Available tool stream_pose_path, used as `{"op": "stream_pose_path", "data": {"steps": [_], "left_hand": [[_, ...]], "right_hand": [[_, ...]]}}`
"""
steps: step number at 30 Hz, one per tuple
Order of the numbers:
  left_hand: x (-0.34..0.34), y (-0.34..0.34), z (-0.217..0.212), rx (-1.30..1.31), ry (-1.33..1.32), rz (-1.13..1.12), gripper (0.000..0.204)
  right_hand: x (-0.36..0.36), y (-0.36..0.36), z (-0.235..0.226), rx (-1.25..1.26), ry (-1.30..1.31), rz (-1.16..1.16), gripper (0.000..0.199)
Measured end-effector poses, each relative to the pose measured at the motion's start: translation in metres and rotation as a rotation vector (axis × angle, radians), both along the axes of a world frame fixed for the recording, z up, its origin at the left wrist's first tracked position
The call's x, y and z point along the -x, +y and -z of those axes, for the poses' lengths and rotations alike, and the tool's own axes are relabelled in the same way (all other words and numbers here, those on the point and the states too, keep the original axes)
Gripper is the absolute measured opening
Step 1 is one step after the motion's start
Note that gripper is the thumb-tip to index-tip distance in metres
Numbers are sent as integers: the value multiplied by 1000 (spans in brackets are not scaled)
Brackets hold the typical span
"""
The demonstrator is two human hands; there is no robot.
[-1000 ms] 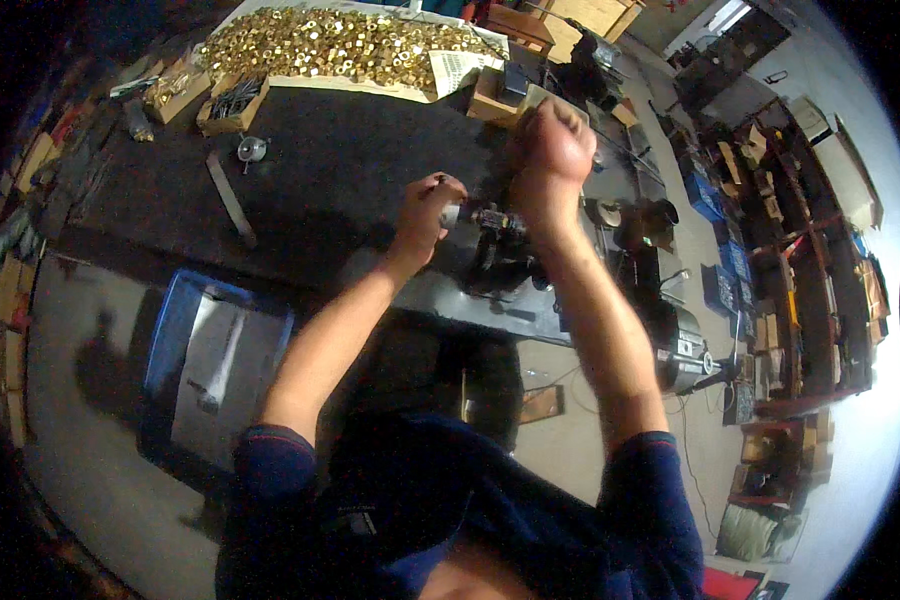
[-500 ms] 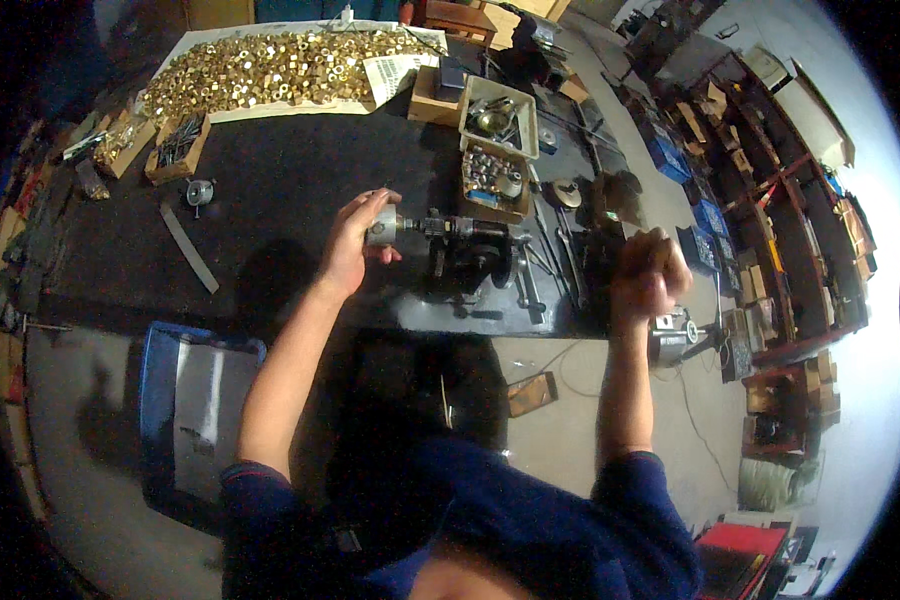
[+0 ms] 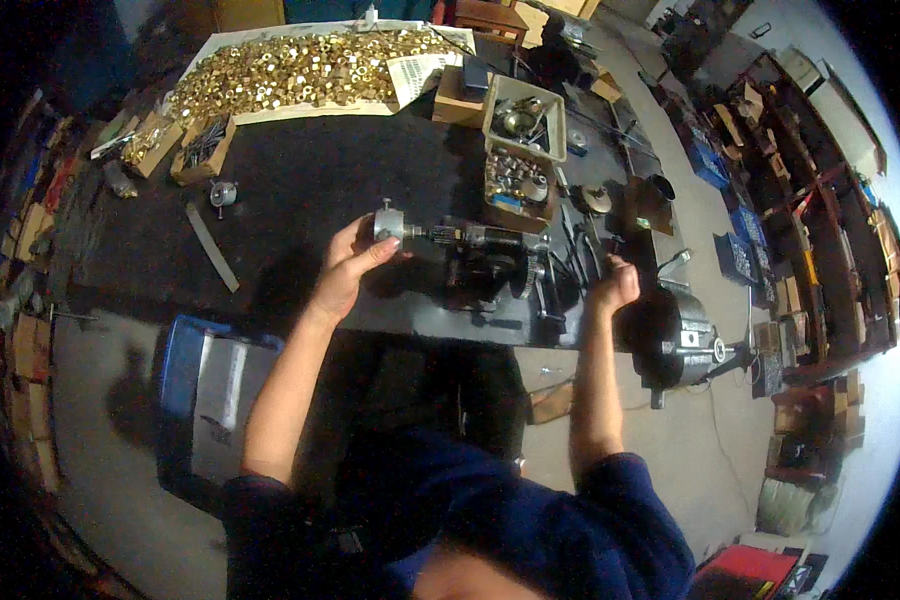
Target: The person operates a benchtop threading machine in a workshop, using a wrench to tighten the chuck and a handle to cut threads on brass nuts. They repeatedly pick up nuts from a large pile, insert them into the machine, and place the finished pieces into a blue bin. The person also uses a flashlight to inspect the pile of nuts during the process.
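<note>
My left hand (image 3: 350, 264) grips a small silver knob (image 3: 387, 224) at the left end of a dark metal mechanism (image 3: 485, 262) that stands on the black workbench (image 3: 300, 190). The mechanism carries a threaded shaft and gears. My right hand (image 3: 615, 284) is closed at the bench's right front edge, among dark tools (image 3: 570, 250); what it holds, if anything, is hidden. Both forearms rise from blue sleeves at the lower edge.
A large heap of brass nuts (image 3: 300, 65) covers a white sheet at the back. Two cardboard boxes of metal parts (image 3: 522, 140) stand right of centre. A flat metal bar (image 3: 212, 246) lies left. A blue crate (image 3: 205, 385) sits on the floor, a black motor (image 3: 675, 340) at right.
My right hand has swung from high over the bench down to its right front edge. My left hand stays on the mechanism's left end, now around the silver knob.
</note>
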State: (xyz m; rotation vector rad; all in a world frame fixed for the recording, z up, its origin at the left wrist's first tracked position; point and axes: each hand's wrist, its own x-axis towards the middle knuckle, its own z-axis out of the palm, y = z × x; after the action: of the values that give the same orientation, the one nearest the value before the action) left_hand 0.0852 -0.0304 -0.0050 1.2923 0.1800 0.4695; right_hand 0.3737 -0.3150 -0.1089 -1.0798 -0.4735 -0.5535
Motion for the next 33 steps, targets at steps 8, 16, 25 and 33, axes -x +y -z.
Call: {"op": "stream_pose_path", "data": {"steps": [8, 16, 25, 33], "left_hand": [[-6, -2, -9, 138, 60, -29, 22], [-11, 0, -7, 63, 32, -45, 24], [-12, -1, -3, 55, 11, -71, 28], [-10, -6, -14, 83, 56, -111, 28]], "right_hand": [[59, -18, -5, 587, 98, 284, 9], [130, 25, -34, -186, 1034, -396, 30], [96, 20, -29, -185, 874, -694, 23], [42, 68, 11, 77, 603, -275, 14]]}}
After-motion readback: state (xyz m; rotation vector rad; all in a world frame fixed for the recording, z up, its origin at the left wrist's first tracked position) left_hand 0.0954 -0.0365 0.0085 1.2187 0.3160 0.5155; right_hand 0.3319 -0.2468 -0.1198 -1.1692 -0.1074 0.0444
